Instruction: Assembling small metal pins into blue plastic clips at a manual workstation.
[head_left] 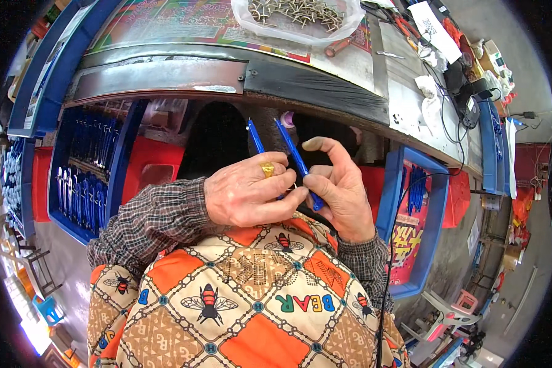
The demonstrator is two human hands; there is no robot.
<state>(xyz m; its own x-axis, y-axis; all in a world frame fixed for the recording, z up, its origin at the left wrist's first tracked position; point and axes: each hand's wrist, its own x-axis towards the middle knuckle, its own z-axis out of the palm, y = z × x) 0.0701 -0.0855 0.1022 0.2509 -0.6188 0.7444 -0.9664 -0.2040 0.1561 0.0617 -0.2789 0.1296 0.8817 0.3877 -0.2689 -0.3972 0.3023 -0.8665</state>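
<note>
In my left hand (251,190), which wears a gold ring, is a slim blue piece (255,136) with a small silver tip at its far end. My right hand (340,190) pinches a second slim blue piece (293,147) between thumb and fingers. Its index finger is bent above the piece. Both pieces point away from me and lie a little apart at their far ends. Near their lower ends my hands almost touch, and my left fingers hide whether the pieces are joined there. Both hands are over my lap, just before the bench edge.
Above the hands runs the metal-edged bench (165,78), bearing a clear plastic bowl (343,30) of small metal parts. At left stands a blue tray (119,165) of blue-handled tools; another blue tray (420,270) is at right. A black cable (384,306) hangs over my right side.
</note>
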